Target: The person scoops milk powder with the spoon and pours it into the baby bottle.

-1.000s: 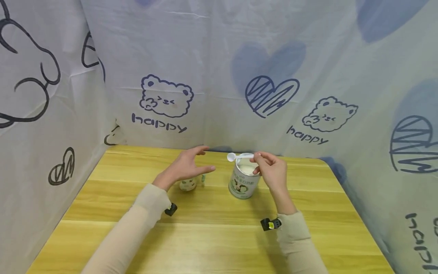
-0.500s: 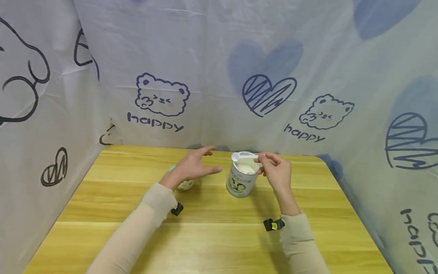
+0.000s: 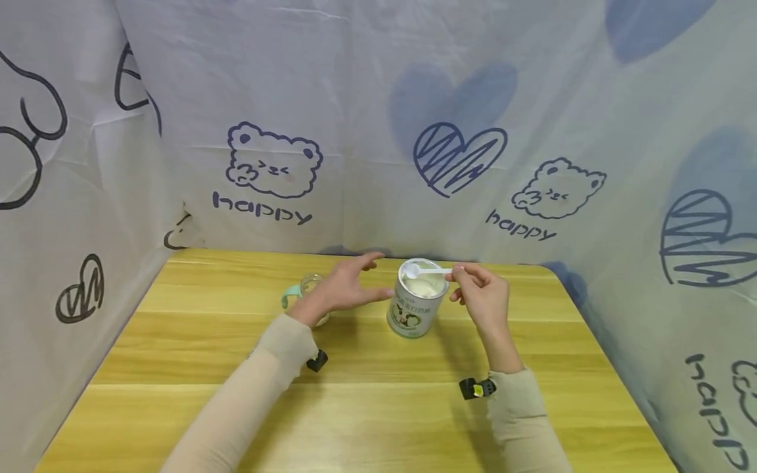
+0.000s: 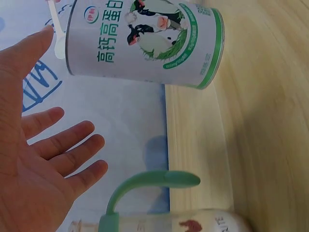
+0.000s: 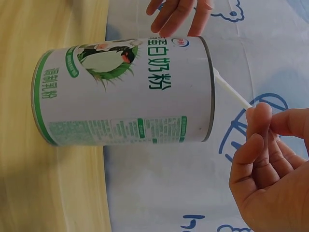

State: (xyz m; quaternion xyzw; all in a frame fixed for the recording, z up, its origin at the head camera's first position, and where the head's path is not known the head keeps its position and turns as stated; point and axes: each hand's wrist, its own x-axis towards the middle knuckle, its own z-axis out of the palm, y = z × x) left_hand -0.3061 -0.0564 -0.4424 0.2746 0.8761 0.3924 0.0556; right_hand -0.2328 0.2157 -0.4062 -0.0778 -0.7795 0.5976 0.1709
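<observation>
In the head view a white milk powder can (image 3: 407, 318) stands lidless on the table, pale powder inside. Pinched by its handle end between thumb and fingers of my right hand (image 3: 487, 302), a white measuring spoon (image 3: 437, 270) lies level over the can's mouth. The right wrist view shows the spoon's bowl end dipping behind the can's rim (image 5: 211, 96). My left hand (image 3: 342, 287) holds nothing; its thumb and fingers are spread, with the thumb tip close to the can's left side. Partly hidden behind that hand is a clear bottle (image 4: 164, 223) with a green handle (image 4: 140, 181).
The wooden table (image 3: 378, 420) carries the can and the bottle near its back edge. Behind it and along both sides hangs a pale printed cloth (image 3: 367, 131) with hearts and bears. Black cameras (image 3: 470, 389) are strapped at both wrists.
My left hand has moved right, toward the can, uncovering more of the bottle. The spoon has come from beyond the can's left rim to over its mouth, still pinched in my right hand.
</observation>
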